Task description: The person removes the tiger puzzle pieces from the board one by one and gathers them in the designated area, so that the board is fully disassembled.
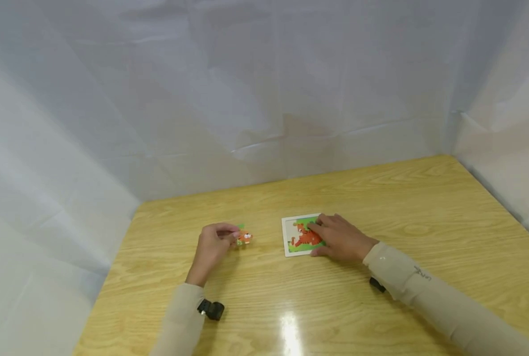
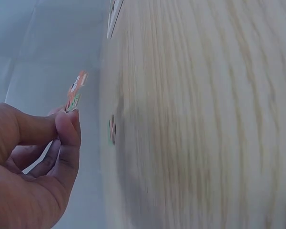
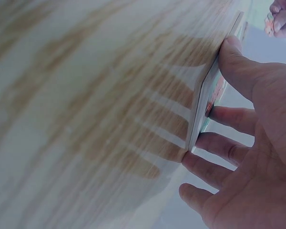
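Note:
Between the thumb and fingers of my left hand [image 1: 214,247] is a small jigsaw puzzle piece [image 1: 245,237], orange with white cartoon eyes and a bit of green. The left wrist view shows this piece raised above the table, with a second piece [image 2: 112,130] lying beyond it. To the right lies a square puzzle tray [image 1: 284,240] with a white rim, showing an orange striped tiger on green. Its left part is bare white. My right hand [image 1: 342,238] rests over the tray's right side, fingers spread, thumb at the near edge and a fingertip on the picture.
The wooden table [image 1: 264,291] runs up to a pale sheet [image 1: 264,99] at the back. Similar sheeting hangs at the left and right sides. A black wrist camera [image 1: 213,310] sits on the left sleeve.

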The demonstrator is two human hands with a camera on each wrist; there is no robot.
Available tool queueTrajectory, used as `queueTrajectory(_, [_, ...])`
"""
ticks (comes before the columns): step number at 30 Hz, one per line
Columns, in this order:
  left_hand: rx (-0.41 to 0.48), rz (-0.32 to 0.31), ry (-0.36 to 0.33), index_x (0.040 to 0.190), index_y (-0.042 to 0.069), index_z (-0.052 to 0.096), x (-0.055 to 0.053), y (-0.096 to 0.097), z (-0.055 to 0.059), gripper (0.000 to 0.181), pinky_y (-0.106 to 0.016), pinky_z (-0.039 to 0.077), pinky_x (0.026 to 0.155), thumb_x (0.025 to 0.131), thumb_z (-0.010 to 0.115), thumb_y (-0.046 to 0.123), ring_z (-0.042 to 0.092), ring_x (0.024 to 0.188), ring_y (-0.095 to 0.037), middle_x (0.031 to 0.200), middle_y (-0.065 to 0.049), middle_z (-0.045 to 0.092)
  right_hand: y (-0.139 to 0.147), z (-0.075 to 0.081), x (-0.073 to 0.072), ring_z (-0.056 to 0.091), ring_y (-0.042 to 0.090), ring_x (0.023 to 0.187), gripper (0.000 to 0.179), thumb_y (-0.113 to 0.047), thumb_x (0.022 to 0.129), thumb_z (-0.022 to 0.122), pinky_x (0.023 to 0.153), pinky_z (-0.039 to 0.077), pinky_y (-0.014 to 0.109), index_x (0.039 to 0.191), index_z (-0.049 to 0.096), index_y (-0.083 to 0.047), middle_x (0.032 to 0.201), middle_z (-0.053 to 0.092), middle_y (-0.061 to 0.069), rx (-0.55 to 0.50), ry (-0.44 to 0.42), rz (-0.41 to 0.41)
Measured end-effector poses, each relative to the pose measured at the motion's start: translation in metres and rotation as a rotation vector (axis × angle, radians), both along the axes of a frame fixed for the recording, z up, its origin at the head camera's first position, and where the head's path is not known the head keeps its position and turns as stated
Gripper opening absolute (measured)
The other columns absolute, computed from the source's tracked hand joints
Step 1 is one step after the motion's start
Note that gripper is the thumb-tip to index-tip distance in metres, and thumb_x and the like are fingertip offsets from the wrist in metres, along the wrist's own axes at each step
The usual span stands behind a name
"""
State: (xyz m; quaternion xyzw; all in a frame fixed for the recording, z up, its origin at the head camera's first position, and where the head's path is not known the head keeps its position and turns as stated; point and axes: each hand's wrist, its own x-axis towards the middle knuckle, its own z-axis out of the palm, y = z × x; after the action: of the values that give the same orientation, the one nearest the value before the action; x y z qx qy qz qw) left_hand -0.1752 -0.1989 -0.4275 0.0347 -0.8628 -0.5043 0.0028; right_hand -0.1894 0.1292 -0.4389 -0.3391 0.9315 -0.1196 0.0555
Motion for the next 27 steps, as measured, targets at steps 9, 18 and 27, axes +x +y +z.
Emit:
queueTrajectory(9, [-0.093,0.022,-0.014,0.104,-0.002,0.074,0.004,-0.021,-0.001,0.011,-0.035,0.058,0.071,0.096,0.069,0.004,0.068,0.082,-0.023,0.095,-0.013,0.072,0.000,-0.001,-0.001,0.048,0.021,0.099,0.073,-0.045,0.094,0.069,0.100,0.040,0.045,0.146,0.050,0.003,0.119,0.054,0.010,0.006,0.012,0.007])
queueTrajectory(18, [-0.089,0.033,-0.015,0.100,-0.005,0.075,0.002,-0.024,-0.010,0.009,-0.027,0.055,0.062,0.093,0.071,-0.002,0.066,0.072,-0.020,0.091,-0.015,0.072,0.001,-0.001,-0.001,0.050,0.023,0.104,0.073,-0.044,0.094,0.070,0.108,0.036,0.051,0.146,0.050,0.003,0.122,0.053,0.012,0.002,0.003,0.001])
queueTrajectory(27, [-0.076,0.045,-0.062,0.097,-0.003,0.075,0.000,-0.016,-0.016,0.007,-0.029,0.057,0.062,0.092,0.071,-0.003,0.067,0.070,-0.019,0.089,-0.014,0.071,0.002,-0.003,-0.003,0.048,0.020,0.098,0.074,-0.046,0.094,0.070,0.102,0.039,0.046,0.146,0.050,0.002,0.119,0.053,0.010,0.016,0.004,0.001])
